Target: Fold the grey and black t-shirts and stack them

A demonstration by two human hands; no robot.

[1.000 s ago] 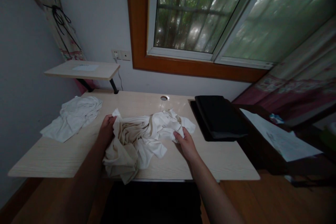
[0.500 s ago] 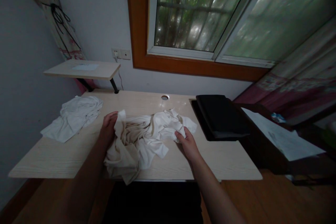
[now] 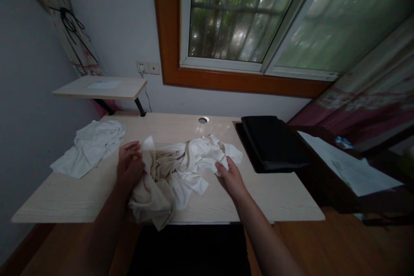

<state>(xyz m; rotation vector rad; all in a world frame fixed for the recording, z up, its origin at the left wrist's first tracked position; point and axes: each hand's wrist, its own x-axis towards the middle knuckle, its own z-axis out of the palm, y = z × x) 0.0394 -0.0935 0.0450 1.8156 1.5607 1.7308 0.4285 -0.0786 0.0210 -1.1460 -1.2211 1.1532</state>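
Observation:
A crumpled beige and white garment (image 3: 161, 172) lies across the middle of the desk, its beige part drooping over the front edge. The white part (image 3: 207, 151) is bunched up on the right. My right hand (image 3: 231, 177) pinches the right side of this white part between thumb and fingers. At the left edge of the beige part is my left hand (image 3: 128, 166), its fingers loosely apart and pointing away from me. It is close against the fabric, and whether the palm touches it cannot be made out.
Another crumpled white cloth (image 3: 93, 144) lies on the desk's left side, below a small raised shelf (image 3: 129, 89). A black folder-like stack (image 3: 271, 142) lies at the right. Beyond it, a paper sheet (image 3: 349, 168) rests on a dark surface. The desk (image 3: 274, 207) has a round cable hole.
My left hand has moved slightly left and down, its fingers loosening from the garment's beige edge. My right hand keeps its pinch in the same place.

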